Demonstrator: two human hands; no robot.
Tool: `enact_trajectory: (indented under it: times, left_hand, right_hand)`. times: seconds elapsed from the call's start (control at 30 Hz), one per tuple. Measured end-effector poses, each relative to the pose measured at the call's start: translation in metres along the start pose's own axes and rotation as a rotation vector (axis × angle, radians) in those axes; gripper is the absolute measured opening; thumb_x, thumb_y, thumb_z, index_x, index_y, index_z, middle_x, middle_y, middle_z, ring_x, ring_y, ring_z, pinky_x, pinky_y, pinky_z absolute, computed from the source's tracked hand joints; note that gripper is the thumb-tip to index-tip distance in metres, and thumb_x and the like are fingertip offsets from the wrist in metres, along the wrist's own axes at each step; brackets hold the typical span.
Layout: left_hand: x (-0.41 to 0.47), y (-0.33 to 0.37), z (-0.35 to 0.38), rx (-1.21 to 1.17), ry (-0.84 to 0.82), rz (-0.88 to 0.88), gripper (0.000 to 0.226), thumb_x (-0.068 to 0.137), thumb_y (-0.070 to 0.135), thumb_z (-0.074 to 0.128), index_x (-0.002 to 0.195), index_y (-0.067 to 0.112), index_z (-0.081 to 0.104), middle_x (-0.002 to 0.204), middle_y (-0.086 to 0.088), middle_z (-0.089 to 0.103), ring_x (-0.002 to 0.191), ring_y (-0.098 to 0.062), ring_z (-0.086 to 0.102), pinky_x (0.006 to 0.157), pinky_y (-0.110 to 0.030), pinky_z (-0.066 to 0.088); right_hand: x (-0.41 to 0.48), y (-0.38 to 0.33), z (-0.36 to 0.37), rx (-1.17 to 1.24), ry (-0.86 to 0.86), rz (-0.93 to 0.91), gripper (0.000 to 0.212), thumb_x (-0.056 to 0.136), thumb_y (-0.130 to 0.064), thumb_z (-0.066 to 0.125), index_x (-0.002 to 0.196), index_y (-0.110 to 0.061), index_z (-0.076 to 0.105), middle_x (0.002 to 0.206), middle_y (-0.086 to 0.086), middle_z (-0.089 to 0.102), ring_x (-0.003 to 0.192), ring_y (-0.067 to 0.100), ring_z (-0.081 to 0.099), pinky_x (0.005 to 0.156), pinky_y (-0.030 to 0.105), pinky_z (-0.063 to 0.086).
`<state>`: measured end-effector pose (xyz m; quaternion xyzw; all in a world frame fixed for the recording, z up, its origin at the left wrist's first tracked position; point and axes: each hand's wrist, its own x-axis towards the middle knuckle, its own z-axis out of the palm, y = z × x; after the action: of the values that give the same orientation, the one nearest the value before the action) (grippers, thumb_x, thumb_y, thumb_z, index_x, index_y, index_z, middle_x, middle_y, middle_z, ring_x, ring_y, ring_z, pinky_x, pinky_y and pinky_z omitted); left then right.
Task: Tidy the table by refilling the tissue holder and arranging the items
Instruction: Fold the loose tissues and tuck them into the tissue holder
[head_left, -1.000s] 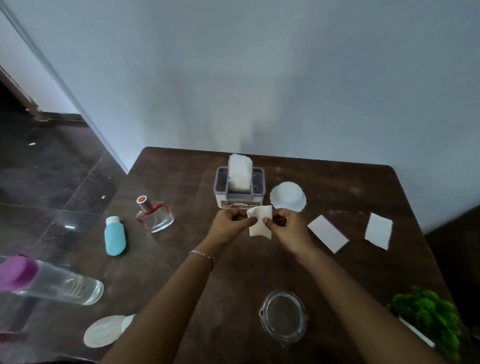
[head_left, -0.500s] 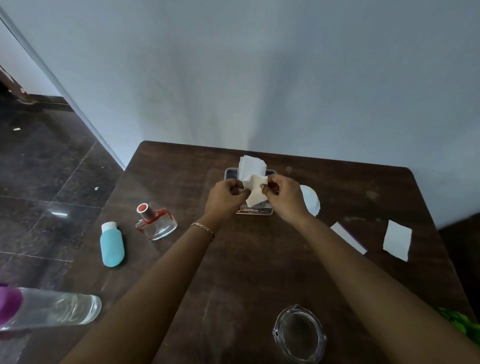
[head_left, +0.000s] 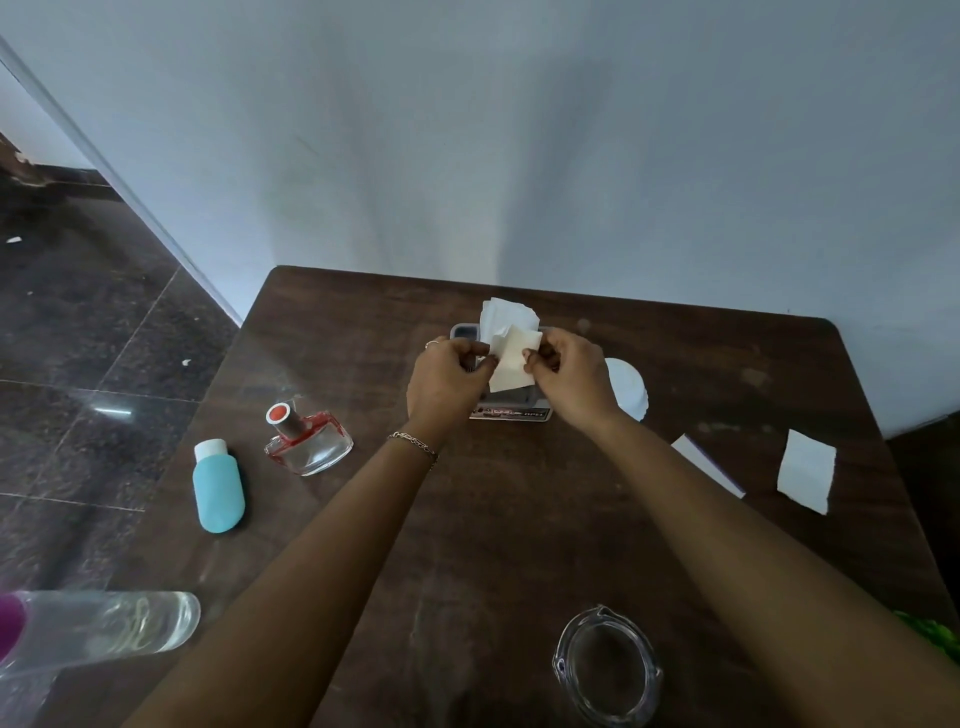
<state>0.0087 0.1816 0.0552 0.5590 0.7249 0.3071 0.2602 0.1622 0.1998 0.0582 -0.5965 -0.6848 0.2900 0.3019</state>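
Both hands are up over the tissue holder (head_left: 462, 331), far middle of the table (head_left: 467, 545). Left hand (head_left: 447, 379) pinches the left edge of a folded tissue (head_left: 514, 364) and right hand (head_left: 566, 376) pinches its right edge, fingers of both curled in. The tissue is off the table, held upright just in front of the white stack (head_left: 506, 313) sticking up out of the holder (can't tell if it touches the stack). The holder is grey and mostly hidden by the hands. Only its back-left corner and the labelled near edge show.

Rest of the table:
- Round white pad (head_left: 626, 387) just right of the holder, partly behind the right wrist.
- Two flat white sheets further right: one (head_left: 706, 465) partly under the right forearm, the other (head_left: 807, 470) in full view near the right edge.
- Perfume bottle (head_left: 309, 439) with red trim, left of the left wrist.
- Blue bottle (head_left: 218, 486) with a white cap lying flat beside it, nearer the left edge.
- Clear bottle (head_left: 98, 629) with a purple cap on its side at the near-left corner.
- Clear glass dish (head_left: 605, 670) near the front edge, between the forearms.
- Green leaves (head_left: 935, 631) at the right frame edge.

Bracelet (head_left: 413, 447) on the left wrist, ring (head_left: 431, 343) on a left finger.
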Motion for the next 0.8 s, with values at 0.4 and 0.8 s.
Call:
enact_trajectory:
  times: [0.4,0.8]
  left_hand:
    - [0.002,-0.012,-0.005,0.311,-0.096,0.164,0.050,0.074,0.036,0.075,0.118,0.016,0.063,0.116,-0.008,0.055,0.110,-0.023,0.051,0.079,-0.034,0.050]
    - [0.001,-0.016,0.001,0.340,-0.108,0.190,0.046,0.076,0.034,0.073,0.117,0.016,0.064,0.116,-0.009,0.055,0.109,-0.024,0.052,0.081,-0.038,0.053]
  right_hand:
    - [0.008,-0.002,0.002,-0.021,-0.058,-0.005,0.015,0.091,-0.020,0.061,0.102,-0.009,0.063,0.099,0.008,0.072,0.086,0.018,0.070,0.076,0.032,0.058]
    - [-0.001,0.009,-0.005,-0.266,-0.186,-0.098,0.035,0.086,-0.015,0.067,0.120,-0.017,0.061,0.114,0.008,0.068,0.104,0.024,0.063,0.084,0.035,0.054]
